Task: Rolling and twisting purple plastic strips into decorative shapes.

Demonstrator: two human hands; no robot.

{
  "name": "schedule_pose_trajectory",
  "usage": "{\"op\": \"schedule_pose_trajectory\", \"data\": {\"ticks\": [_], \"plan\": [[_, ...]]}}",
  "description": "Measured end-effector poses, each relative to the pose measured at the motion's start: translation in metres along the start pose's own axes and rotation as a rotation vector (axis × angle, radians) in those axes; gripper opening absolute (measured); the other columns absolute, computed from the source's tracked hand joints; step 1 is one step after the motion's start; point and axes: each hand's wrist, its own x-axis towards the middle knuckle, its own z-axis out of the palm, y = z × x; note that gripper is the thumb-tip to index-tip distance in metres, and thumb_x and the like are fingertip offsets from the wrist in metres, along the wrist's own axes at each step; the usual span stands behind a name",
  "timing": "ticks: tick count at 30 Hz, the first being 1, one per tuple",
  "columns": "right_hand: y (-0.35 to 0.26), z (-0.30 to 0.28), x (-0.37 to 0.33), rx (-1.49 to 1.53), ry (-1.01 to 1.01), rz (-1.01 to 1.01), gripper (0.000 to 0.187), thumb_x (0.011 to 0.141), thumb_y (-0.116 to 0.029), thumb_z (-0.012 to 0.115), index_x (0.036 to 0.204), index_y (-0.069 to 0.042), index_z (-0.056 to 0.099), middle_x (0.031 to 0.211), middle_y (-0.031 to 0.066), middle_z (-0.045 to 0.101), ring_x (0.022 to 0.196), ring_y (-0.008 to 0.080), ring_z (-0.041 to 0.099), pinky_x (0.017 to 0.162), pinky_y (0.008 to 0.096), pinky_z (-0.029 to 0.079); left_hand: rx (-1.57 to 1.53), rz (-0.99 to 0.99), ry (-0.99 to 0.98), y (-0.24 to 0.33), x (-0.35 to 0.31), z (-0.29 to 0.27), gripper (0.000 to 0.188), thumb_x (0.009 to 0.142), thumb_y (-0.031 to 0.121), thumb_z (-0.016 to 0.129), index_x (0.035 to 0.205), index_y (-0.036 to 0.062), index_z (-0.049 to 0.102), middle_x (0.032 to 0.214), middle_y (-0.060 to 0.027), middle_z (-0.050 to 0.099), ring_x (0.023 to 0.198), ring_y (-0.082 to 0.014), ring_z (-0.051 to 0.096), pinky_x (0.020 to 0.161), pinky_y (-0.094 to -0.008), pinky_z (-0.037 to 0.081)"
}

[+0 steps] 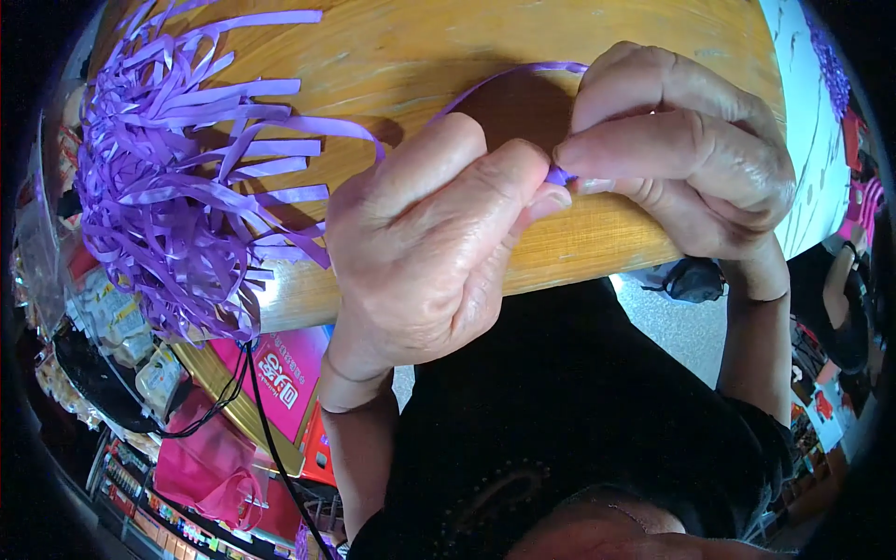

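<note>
Both my hands meet above the near edge of a wooden table, pinching a thin purple ribbon (558,175) between them. My left hand (425,238) is closed, its thumb and forefinger pressed together on a small folded or knotted bit of the ribbon. From the right, my right hand (686,149) pinches the same ribbon close to the left fingertips. One length of the ribbon arcs up behind the hands. Whether the bit between the fingertips is a knot or a fold I cannot tell. Left of my left hand lies a large heap of purple ribbon strips (177,177) with many cut ends.
The wooden table (392,37) has a rounded near edge. At the right stands a white marbled surface (807,149) with more purple material (828,70). Bagged goods, a pink box (280,373) and a pink bag (205,467) are at the lower left. Another person's arm (837,280) shows at far right.
</note>
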Motion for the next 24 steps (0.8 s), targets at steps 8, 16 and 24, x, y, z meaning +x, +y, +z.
{"op": "schedule_pose_trajectory", "data": {"ticks": [8, 16, 24], "plan": [[0.001, 0.004, 0.008, -0.093, 0.013, -0.066, 0.02, 0.071, -0.006, 0.069, 0.09, -0.002, 0.064, 0.085, 0.0115, 0.059, 0.073, 0.0221, 0.059, 0.062, 0.0321, 0.047, -0.051, -0.048, 0.005, -0.005, 0.003, 0.001, 0.014, 0.072, 0.001, 0.07, 0.082, -0.0048, 0.063, 0.063, -0.0051, 0.05, 0.056, -0.0142, 0.045, 0.05, -0.0246, 0.034], [0.014, -0.001, 0.006, 0.069, 0.038, -0.009, 0.018, 0.076, -0.005, 0.068, 0.092, -0.001, 0.065, 0.082, 0.0115, 0.061, 0.068, 0.0171, 0.059, 0.056, 0.0247, 0.045, -0.198, -0.149, 0.163, -0.005, 0.0, 0.008, 0.014, 0.073, -0.003, 0.071, 0.085, -0.0032, 0.063, 0.071, -0.0017, 0.055, 0.061, -0.0086, 0.045, 0.055, -0.0204, 0.035], [0.012, 0.003, 0.005, 0.084, 0.071, -0.008, 0.018, 0.076, -0.005, 0.069, 0.093, 0.0, 0.065, 0.083, 0.0123, 0.061, 0.071, 0.0173, 0.06, 0.059, 0.0254, 0.046, -0.138, -0.143, 0.178, -0.004, -0.002, 0.007, 0.02, 0.071, 0.002, 0.075, 0.088, -0.0007, 0.064, 0.064, -0.0058, 0.054, 0.051, -0.0133, 0.046, 0.045, -0.0246, 0.034]]}}
